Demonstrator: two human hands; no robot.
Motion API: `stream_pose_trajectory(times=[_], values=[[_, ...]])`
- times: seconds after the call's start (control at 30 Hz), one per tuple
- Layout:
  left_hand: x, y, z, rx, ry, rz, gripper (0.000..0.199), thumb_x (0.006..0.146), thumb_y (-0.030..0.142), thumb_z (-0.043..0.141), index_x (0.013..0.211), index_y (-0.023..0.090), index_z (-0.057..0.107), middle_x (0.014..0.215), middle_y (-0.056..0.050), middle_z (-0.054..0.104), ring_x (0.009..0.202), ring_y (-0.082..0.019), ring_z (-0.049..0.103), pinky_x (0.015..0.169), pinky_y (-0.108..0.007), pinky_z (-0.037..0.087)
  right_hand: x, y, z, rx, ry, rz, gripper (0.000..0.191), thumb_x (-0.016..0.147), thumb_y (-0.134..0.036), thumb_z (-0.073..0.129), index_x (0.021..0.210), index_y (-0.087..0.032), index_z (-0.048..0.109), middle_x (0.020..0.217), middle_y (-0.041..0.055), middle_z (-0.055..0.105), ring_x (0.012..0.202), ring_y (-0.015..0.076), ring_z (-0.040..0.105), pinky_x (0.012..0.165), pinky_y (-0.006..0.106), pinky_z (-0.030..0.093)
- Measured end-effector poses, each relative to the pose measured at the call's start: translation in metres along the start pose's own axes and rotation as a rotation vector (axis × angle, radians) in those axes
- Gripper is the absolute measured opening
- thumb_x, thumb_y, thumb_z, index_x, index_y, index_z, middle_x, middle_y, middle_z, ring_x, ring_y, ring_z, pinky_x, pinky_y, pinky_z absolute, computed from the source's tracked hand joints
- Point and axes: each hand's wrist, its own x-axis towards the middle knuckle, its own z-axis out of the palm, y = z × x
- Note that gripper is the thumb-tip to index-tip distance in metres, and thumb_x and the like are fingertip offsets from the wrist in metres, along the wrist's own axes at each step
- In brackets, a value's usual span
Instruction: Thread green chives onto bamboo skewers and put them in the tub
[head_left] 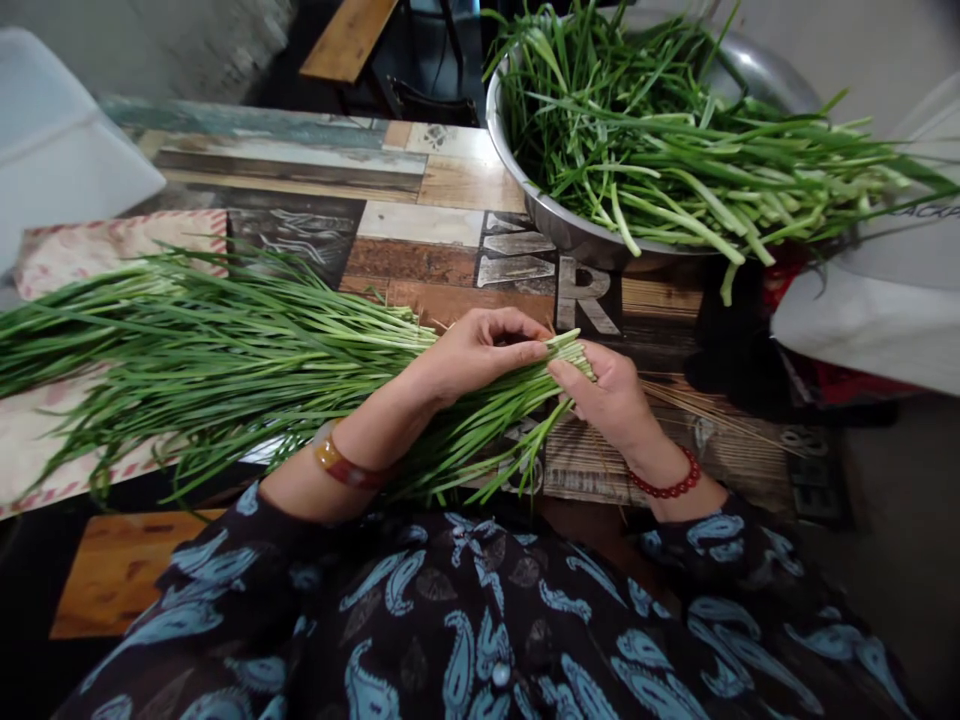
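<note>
A long heap of garlic chives (262,350) lies across the table, its leafy ends to the left and its pale stem ends toward the middle. Over the front bunch, my left hand (480,350) is closed, thumb and fingers pinching the chives close to their cut ends. My right hand (611,395) grips the same stem ends (570,350) from the right, thumb on top; its other fingers are partly hidden beneath. Thin dry brown strands (720,410) lie on the table to the right of my right hand.
At the back right, a large steel basin (517,165) is piled with more chives (645,130), some hanging over its rim. Patterned paper (135,230) lies under the heap on the left. A white container (60,140) is at the far left, a wooden bench (349,40) beyond the table (420,260).
</note>
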Motion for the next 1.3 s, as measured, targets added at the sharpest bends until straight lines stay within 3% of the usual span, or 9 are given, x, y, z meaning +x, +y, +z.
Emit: stream_pose_trajectory(times=[0.17,0.27,0.4,0.53,0.67,0.8,1.03,1.2,1.3], values=[[0.0,0.013,-0.005,0.074,-0.133,-0.04,0.032,0.069,0.038,0.077,0.083,0.01,0.072,0.078,-0.007,0.071,0.067,-0.016,0.062,0.061,-0.025,0.047,0.002,-0.002,-0.001,0.103,-0.023,0.076,0.034,0.076,-0.046,0.071,0.093,-0.018,0.063,0.065,-0.005,0.057,0.047,0.0069,0.044,0.042,0.02,0.038],[-0.002,0.022,-0.012,0.083,-0.026,-0.022,0.025,0.072,0.034,0.074,0.076,0.01,0.07,0.067,-0.005,0.067,0.056,-0.012,0.058,0.054,-0.023,0.044,0.001,-0.004,-0.003,0.17,-0.065,0.065,0.04,0.073,-0.046,0.074,0.099,-0.018,0.061,0.07,-0.0035,0.061,0.048,0.0072,0.05,0.043,0.02,0.042],[-0.01,0.028,-0.021,0.026,0.131,0.064,0.022,0.072,0.032,0.071,0.073,0.01,0.067,0.065,-0.004,0.066,0.053,-0.009,0.054,0.051,-0.02,0.041,-0.003,-0.004,-0.007,0.093,-0.162,0.031,0.033,0.086,-0.044,0.061,0.103,-0.016,0.062,0.059,-0.0054,0.057,0.04,0.0059,0.046,0.04,0.018,0.037],[-0.02,0.032,-0.031,-0.094,0.209,0.111,0.027,0.071,0.036,0.073,0.074,0.011,0.066,0.062,-0.002,0.064,0.051,-0.009,0.053,0.049,-0.019,0.04,-0.004,-0.006,-0.007,-0.178,-0.063,-0.088,0.033,0.091,-0.043,0.055,0.102,-0.015,0.068,0.053,-0.0061,0.051,0.041,0.0065,0.043,0.041,0.019,0.035],[-0.036,0.044,-0.046,-0.166,0.025,0.11,0.037,0.066,0.039,0.08,0.086,0.009,0.069,0.073,-0.005,0.069,0.058,-0.01,0.059,0.057,-0.02,0.047,-0.008,-0.025,0.001,-0.338,0.033,-0.225,0.034,0.093,-0.041,0.051,0.101,-0.016,0.071,0.051,-0.0054,0.05,0.045,0.009,0.048,0.047,0.022,0.041],[-0.053,0.061,-0.06,-0.118,-0.161,0.103,0.04,0.065,0.038,0.083,0.091,0.01,0.072,0.083,-0.009,0.073,0.066,-0.013,0.064,0.064,-0.024,0.051,-0.014,-0.064,0.009,-0.477,0.011,-0.37,0.029,0.093,-0.039,0.053,0.102,-0.019,0.073,0.055,-0.003,0.057,0.047,0.0114,0.053,0.05,0.025,0.045],[-0.077,0.079,-0.069,-0.153,-0.083,0.184,0.036,0.063,0.039,0.085,0.084,0.012,0.074,0.078,-0.007,0.072,0.064,-0.012,0.062,0.064,-0.025,0.051,-0.01,-0.123,0.019,-0.61,0.015,-0.574,0.026,0.092,-0.034,0.053,0.098,-0.022,0.075,0.066,0.0017,0.068,0.055,0.0161,0.062,0.052,0.028,0.05],[-0.102,0.081,-0.077,-0.139,-0.062,0.215,0.037,0.063,0.042,0.084,0.078,0.011,0.071,0.072,-0.004,0.069,0.061,-0.011,0.058,0.061,-0.024,0.047,-0.008,-0.129,0.023,-0.717,-0.048,-0.633,0.025,0.089,-0.039,0.056,0.102,-0.028,0.075,0.081,0.0031,0.074,0.065,0.0204,0.069,0.06,0.032,0.056],[-0.119,0.08,-0.08,-0.168,-0.1,0.256,0.039,0.062,0.044,0.084,0.081,0.012,0.07,0.077,-0.003,0.068,0.067,-0.011,0.058,0.063,-0.024,0.047,-0.011,-0.127,0.023,-0.756,-0.033,-0.538,0.026,0.084,-0.05,0.059,0.098,-0.035,0.076,0.08,0.0022,0.075,0.061,0.0227,0.07,0.056,0.035,0.059]])
